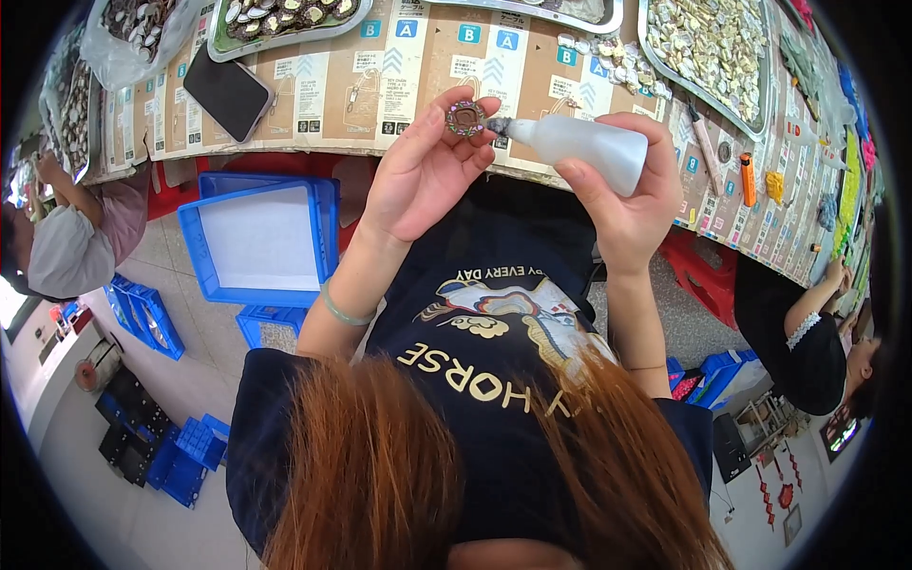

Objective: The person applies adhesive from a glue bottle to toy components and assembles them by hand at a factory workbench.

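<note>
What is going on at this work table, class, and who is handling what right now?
A person holds a small round ornament up in the fingers of the left hand. The right hand grips a white squeeze bottle, its dark nozzle pointing at the ornament. Ahead, on the cardboard-covered table, stand metal trays of small pieces and a dark phone. Other people sit at either side.

Left hand raised before the table edge, a small round piece pinched at its fingertips. Right hand just beside it, to the right — squeeze bottle in it, nozzle touching the piece. Phone on the table, beyond and left of the left hand. Tray of small pieces beyond the right hand. Crate on the floor — left of the left forearm.
</note>
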Action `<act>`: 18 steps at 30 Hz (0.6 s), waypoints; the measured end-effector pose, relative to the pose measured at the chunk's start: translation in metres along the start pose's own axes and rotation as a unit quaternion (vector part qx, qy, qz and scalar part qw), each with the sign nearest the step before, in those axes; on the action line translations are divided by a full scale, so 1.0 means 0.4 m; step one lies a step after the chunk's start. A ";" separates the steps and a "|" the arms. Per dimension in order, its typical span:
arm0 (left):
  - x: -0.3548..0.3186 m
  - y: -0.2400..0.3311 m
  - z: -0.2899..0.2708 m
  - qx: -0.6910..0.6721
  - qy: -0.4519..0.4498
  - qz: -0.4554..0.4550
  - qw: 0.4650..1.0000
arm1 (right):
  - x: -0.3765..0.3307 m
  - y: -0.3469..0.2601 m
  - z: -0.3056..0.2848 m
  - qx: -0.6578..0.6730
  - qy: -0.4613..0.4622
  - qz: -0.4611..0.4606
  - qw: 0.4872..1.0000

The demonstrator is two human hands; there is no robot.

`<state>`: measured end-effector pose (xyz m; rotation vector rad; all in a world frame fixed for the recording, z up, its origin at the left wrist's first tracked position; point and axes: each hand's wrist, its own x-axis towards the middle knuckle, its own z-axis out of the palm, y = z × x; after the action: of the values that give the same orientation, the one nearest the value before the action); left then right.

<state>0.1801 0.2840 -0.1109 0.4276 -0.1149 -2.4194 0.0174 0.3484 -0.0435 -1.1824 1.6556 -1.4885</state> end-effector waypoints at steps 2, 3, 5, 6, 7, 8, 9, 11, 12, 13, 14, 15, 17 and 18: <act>-0.003 -0.002 -0.001 -0.001 -0.002 0.000 1.000 | -0.004 0.008 -0.002 -0.047 -0.031 -0.027 0.998; -0.005 -0.002 -0.001 -0.001 -0.003 -0.002 1.000 | -0.006 0.008 -0.001 -0.047 -0.031 -0.027 0.998; -0.009 -0.002 0.001 -0.001 -0.003 -0.004 1.000 | -0.008 0.006 0.000 -0.048 -0.041 -0.022 0.998; -0.010 -0.004 0.001 0.001 0.001 -0.004 1.000 | -0.007 0.007 0.003 -0.048 -0.040 -0.022 0.998; -0.009 -0.006 0.002 0.004 0.005 -0.005 1.000 | -0.006 0.007 0.007 -0.047 -0.021 -0.022 0.998; -0.008 -0.007 0.002 0.004 0.004 -0.005 1.000 | -0.005 0.008 0.009 -0.045 -0.002 -0.022 0.999; -0.009 -0.007 0.003 0.008 0.010 -0.004 1.000 | -0.005 0.008 0.009 -0.045 -0.002 -0.022 0.999; -0.010 -0.007 0.002 0.013 0.015 -0.003 1.000 | -0.007 0.006 0.007 -0.062 -0.011 -0.017 0.998; -0.010 -0.005 0.002 0.014 0.019 -0.002 1.000 | -0.007 0.005 0.003 -0.062 -0.011 -0.017 0.998; -0.009 -0.004 0.002 0.015 0.022 -0.002 1.000 | -0.007 0.004 -0.005 -0.077 -0.037 -0.019 0.996; -0.009 -0.003 0.001 0.015 0.022 -0.001 1.000 | -0.006 0.003 -0.008 -0.092 -0.063 -0.022 0.994; -0.008 -0.002 0.000 0.022 0.020 0.000 1.000 | -0.005 0.002 -0.008 -0.092 -0.063 -0.022 0.994; -0.006 -0.002 -0.002 0.029 0.019 0.002 0.999 | -0.001 0.000 -0.008 -0.107 -0.056 -0.027 0.992; -0.005 -0.001 -0.005 0.023 0.011 0.002 1.000 | 0.000 0.001 -0.008 -0.107 -0.056 -0.027 0.992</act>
<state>0.1817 0.2856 -0.1122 0.4752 -0.1626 -2.4114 0.0143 0.3497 -0.0432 -1.4087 1.7518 -1.2756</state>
